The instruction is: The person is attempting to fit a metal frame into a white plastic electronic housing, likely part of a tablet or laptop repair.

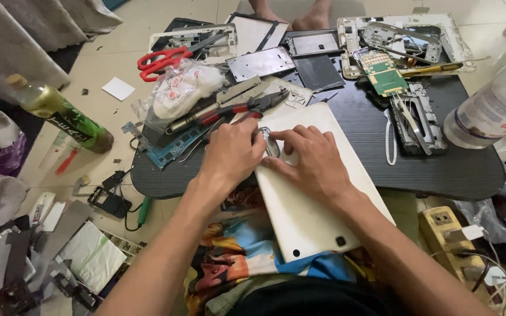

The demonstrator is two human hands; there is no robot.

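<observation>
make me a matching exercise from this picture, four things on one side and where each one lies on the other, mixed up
Things:
1. red-handled scissors
2. green circuit board
3. green bottle
4. white tablet shell

Places:
a. under both hands, hanging off the near edge of the black table
b. on the floor to the left of the table, lying tilted
c. far left of the table, beside a plastic bag of white stuff
d. far right part of the table, next to a yellow-handled tool

Pairs: 1-c, 2-d, 3-b, 4-a
</observation>
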